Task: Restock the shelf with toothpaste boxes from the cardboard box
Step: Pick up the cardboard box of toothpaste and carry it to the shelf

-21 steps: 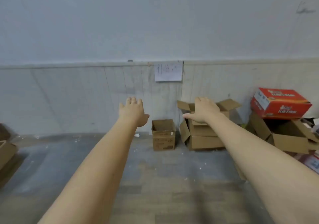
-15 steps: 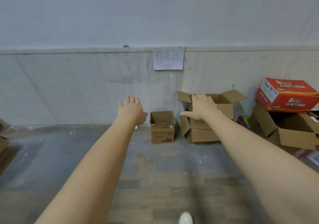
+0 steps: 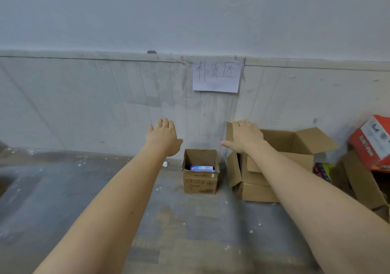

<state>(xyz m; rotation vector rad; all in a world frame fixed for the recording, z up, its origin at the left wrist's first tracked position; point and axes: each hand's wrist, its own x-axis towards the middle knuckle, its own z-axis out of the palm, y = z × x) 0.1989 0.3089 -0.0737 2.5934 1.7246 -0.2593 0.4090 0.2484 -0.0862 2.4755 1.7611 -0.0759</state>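
Note:
A small open cardboard box (image 3: 200, 182) stands on the floor against the wall, with blue and white toothpaste boxes (image 3: 202, 168) showing inside it. My left hand (image 3: 163, 138) is stretched forward, fingers straight, above and to the left of that box, holding nothing. My right hand (image 3: 245, 136) is stretched forward too, fingers straight, above and to the right of the small box and in front of a larger carton. No shelf is in view.
A larger open brown carton (image 3: 274, 180) stands right of the small box. Further right are another open carton (image 3: 363, 180) and a red carton (image 3: 373, 142) on it. A handwritten paper sign (image 3: 216, 76) hangs on the wall. The floor is grey, with wood planks nearer me.
The view has come closer to the wall and the boxes, which now look larger. Both arms stay stretched forward with the hands empty, and the toothpaste boxes in the small box have come into sight.

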